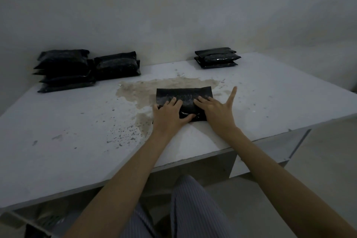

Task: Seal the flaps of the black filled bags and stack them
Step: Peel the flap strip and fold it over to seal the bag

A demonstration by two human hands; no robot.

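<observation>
The left hand (170,113) lies flat on the black bag (185,100), its fingers close together and its thumb low on the bag's near edge; the right hand (216,111) presses beside it with fingers straight, its little finger spread wide off the bag; the bag lies under both hands, its flap sticking out past the fingertips; it sits on a brown stain (143,91) on the grey table (67,125); two piles of black bags (63,69) wait far left by the wall (173,6); a smaller pile (217,57) sits far right.

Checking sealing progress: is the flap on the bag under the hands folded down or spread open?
Spread open: the flap lies flat on the table beyond the bag, while both hands press the bag.
</observation>
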